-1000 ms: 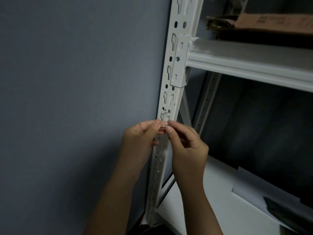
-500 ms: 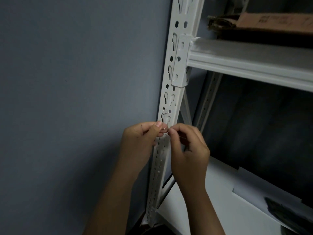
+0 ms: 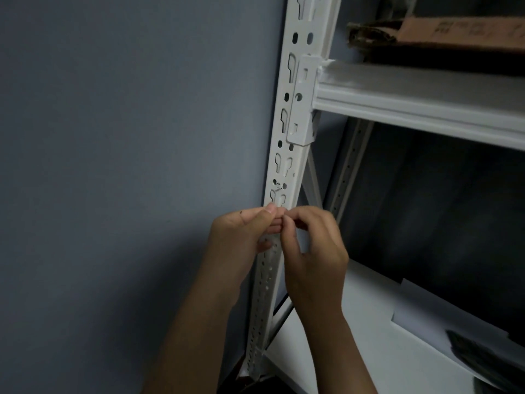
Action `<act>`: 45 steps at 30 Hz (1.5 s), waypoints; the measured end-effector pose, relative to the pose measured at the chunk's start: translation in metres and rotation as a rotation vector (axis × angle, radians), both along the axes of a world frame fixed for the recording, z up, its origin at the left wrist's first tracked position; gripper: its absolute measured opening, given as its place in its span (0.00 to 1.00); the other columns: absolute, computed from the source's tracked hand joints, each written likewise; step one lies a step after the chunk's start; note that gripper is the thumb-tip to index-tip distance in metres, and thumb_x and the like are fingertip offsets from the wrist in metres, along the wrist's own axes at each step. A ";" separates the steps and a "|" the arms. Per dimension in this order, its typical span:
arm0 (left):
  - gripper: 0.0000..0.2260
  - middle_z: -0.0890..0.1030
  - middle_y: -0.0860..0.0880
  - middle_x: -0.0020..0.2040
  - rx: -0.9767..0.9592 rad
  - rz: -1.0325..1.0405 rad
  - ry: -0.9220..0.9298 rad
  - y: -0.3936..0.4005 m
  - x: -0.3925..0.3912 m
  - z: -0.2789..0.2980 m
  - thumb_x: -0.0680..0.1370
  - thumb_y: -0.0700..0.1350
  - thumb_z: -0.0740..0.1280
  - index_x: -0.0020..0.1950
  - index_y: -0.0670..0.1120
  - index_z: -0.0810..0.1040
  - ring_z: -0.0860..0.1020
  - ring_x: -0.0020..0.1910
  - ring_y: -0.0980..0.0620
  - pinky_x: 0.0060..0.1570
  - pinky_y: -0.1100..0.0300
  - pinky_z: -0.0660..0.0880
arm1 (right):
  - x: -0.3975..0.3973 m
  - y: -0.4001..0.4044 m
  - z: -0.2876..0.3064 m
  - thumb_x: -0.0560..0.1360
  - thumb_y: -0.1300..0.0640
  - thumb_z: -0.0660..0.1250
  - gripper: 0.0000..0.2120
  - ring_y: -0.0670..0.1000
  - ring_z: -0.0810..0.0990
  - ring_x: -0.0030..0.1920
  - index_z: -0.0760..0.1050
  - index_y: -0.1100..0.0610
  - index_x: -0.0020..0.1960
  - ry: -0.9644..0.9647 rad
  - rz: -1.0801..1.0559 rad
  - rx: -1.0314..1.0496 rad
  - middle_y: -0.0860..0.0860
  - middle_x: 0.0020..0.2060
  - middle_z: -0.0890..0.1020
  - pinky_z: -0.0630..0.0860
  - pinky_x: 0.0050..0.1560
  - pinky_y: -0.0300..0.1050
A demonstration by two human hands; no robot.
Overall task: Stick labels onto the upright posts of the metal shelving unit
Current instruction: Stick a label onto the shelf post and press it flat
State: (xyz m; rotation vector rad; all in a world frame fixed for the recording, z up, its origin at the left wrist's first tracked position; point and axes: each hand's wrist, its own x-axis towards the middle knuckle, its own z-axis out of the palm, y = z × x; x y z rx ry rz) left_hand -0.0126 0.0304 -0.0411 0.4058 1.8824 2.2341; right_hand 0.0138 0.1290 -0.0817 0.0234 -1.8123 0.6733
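A white slotted upright post (image 3: 292, 115) of the metal shelving unit runs down the middle of the view. A small label with dark marks (image 3: 279, 185) is stuck on the post just above my hands. My left hand (image 3: 241, 237) and my right hand (image 3: 312, 245) meet in front of the post, fingertips together. They pinch something tiny between them, which is too small and hidden to make out; it looks like a label.
A blue-grey wall (image 3: 127, 166) lies left of the post. A white shelf beam (image 3: 412, 106) joins the post at the upper right, with a cardboard box (image 3: 440, 32) on it. The lower white shelf (image 3: 355, 351) holds white sheets (image 3: 426, 314) and a dark object (image 3: 488, 362).
My right hand's fingers have curled in tighter toward my left fingertips. Both hands stay at the same spot on the post.
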 end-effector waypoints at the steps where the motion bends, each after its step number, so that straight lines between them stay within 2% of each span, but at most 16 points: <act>1: 0.09 0.85 0.51 0.43 -0.010 0.029 0.014 0.001 0.000 -0.001 0.78 0.47 0.64 0.47 0.48 0.84 0.83 0.46 0.55 0.47 0.58 0.76 | -0.001 0.000 0.000 0.76 0.63 0.66 0.03 0.40 0.75 0.46 0.79 0.59 0.47 -0.015 0.024 -0.054 0.49 0.44 0.78 0.73 0.50 0.33; 5: 0.10 0.84 0.56 0.39 -0.076 0.192 0.137 0.008 -0.005 -0.012 0.79 0.46 0.63 0.42 0.53 0.82 0.81 0.41 0.61 0.41 0.65 0.75 | -0.001 0.000 0.000 0.77 0.64 0.63 0.10 0.42 0.75 0.41 0.73 0.50 0.44 -0.164 0.142 -0.425 0.46 0.40 0.76 0.71 0.42 0.30; 8: 0.10 0.83 0.54 0.36 -0.105 0.300 0.274 0.015 -0.011 -0.020 0.79 0.45 0.63 0.40 0.53 0.81 0.79 0.36 0.63 0.36 0.69 0.74 | -0.003 0.005 0.002 0.77 0.65 0.64 0.08 0.40 0.75 0.32 0.75 0.55 0.43 -0.149 0.218 -0.719 0.46 0.33 0.78 0.71 0.34 0.30; 11: 0.09 0.80 0.54 0.37 -0.183 0.389 0.421 0.022 -0.020 -0.024 0.79 0.44 0.64 0.40 0.52 0.79 0.78 0.37 0.63 0.35 0.75 0.71 | -0.010 0.015 0.005 0.73 0.68 0.68 0.06 0.39 0.77 0.33 0.78 0.58 0.41 -0.088 0.283 -0.844 0.46 0.32 0.80 0.74 0.37 0.31; 13: 0.07 0.80 0.56 0.42 -0.201 0.449 0.485 0.028 -0.028 -0.028 0.78 0.42 0.65 0.44 0.54 0.79 0.78 0.42 0.64 0.40 0.76 0.72 | -0.016 0.020 0.007 0.72 0.69 0.69 0.06 0.41 0.78 0.33 0.77 0.59 0.41 -0.070 0.325 -0.857 0.47 0.32 0.80 0.76 0.38 0.33; 16: 0.05 0.80 0.54 0.46 -0.171 0.508 0.538 0.035 -0.037 -0.032 0.77 0.41 0.67 0.49 0.50 0.81 0.78 0.45 0.63 0.46 0.74 0.73 | -0.026 0.022 0.011 0.71 0.71 0.69 0.06 0.41 0.77 0.31 0.77 0.61 0.41 -0.063 0.385 -0.851 0.46 0.30 0.80 0.76 0.36 0.32; 22: 0.04 0.79 0.51 0.48 -0.126 0.550 0.641 0.045 -0.043 -0.028 0.75 0.42 0.69 0.48 0.47 0.81 0.77 0.46 0.61 0.47 0.73 0.73 | -0.034 0.025 0.018 0.71 0.71 0.70 0.10 0.41 0.77 0.31 0.76 0.57 0.41 0.003 0.436 -0.799 0.48 0.32 0.80 0.74 0.36 0.30; 27: 0.05 0.77 0.51 0.48 -0.160 0.504 0.620 0.051 -0.045 -0.029 0.74 0.48 0.67 0.47 0.49 0.80 0.76 0.45 0.61 0.45 0.73 0.73 | -0.034 0.029 0.020 0.72 0.69 0.70 0.09 0.41 0.81 0.36 0.79 0.56 0.46 -0.023 0.432 -0.821 0.46 0.35 0.83 0.75 0.38 0.29; 29: 0.05 0.77 0.51 0.48 -0.187 0.503 0.610 0.052 -0.046 -0.030 0.74 0.47 0.69 0.47 0.48 0.81 0.76 0.45 0.60 0.46 0.72 0.74 | -0.035 0.030 0.019 0.72 0.68 0.70 0.08 0.41 0.81 0.36 0.79 0.56 0.46 -0.036 0.423 -0.833 0.46 0.35 0.83 0.76 0.39 0.30; 33: 0.02 0.79 0.50 0.47 -0.144 0.516 0.542 0.054 -0.044 -0.026 0.73 0.42 0.72 0.45 0.47 0.82 0.78 0.44 0.60 0.47 0.71 0.75 | -0.034 0.031 0.019 0.72 0.69 0.71 0.08 0.41 0.80 0.35 0.79 0.57 0.44 -0.042 0.436 -0.850 0.48 0.35 0.82 0.76 0.40 0.30; 37: 0.04 0.79 0.51 0.48 -0.089 0.487 0.448 0.056 -0.040 -0.022 0.72 0.40 0.72 0.46 0.45 0.83 0.78 0.46 0.61 0.46 0.76 0.72 | -0.032 0.031 0.019 0.71 0.70 0.70 0.08 0.41 0.80 0.35 0.79 0.58 0.43 -0.061 0.451 -0.849 0.47 0.34 0.82 0.76 0.39 0.30; 43: 0.07 0.80 0.51 0.52 -0.035 0.431 0.298 0.056 -0.032 -0.015 0.73 0.41 0.72 0.44 0.54 0.81 0.79 0.44 0.64 0.42 0.76 0.72 | -0.030 0.030 0.018 0.71 0.69 0.70 0.07 0.44 0.82 0.37 0.79 0.59 0.42 -0.089 0.450 -0.814 0.51 0.36 0.83 0.77 0.40 0.32; 45: 0.08 0.80 0.52 0.52 0.002 0.385 0.229 0.055 -0.029 -0.014 0.73 0.42 0.72 0.45 0.56 0.81 0.79 0.44 0.63 0.44 0.73 0.74 | -0.028 0.029 0.018 0.71 0.70 0.70 0.07 0.44 0.81 0.36 0.79 0.59 0.42 -0.093 0.458 -0.818 0.51 0.35 0.83 0.77 0.39 0.32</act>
